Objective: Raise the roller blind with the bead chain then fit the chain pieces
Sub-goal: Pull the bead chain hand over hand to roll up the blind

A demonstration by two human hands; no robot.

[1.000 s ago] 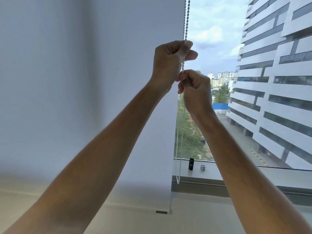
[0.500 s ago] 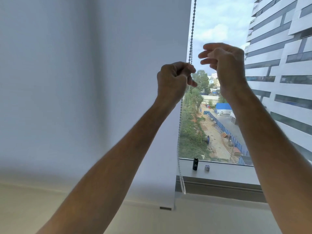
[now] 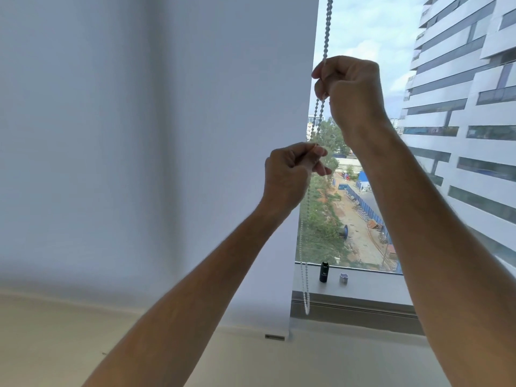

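Upper-floor room: roller blind (image 3: 156,135), window sill (image 3: 363,286), high-rise view.

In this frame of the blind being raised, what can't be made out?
- Head view: top of the blind and bead chain, cut off by the upper edge.
- Which strand the right hand and left hand pinch, hidden by fingers.
- Two small pieces on the sill, too small to identify.
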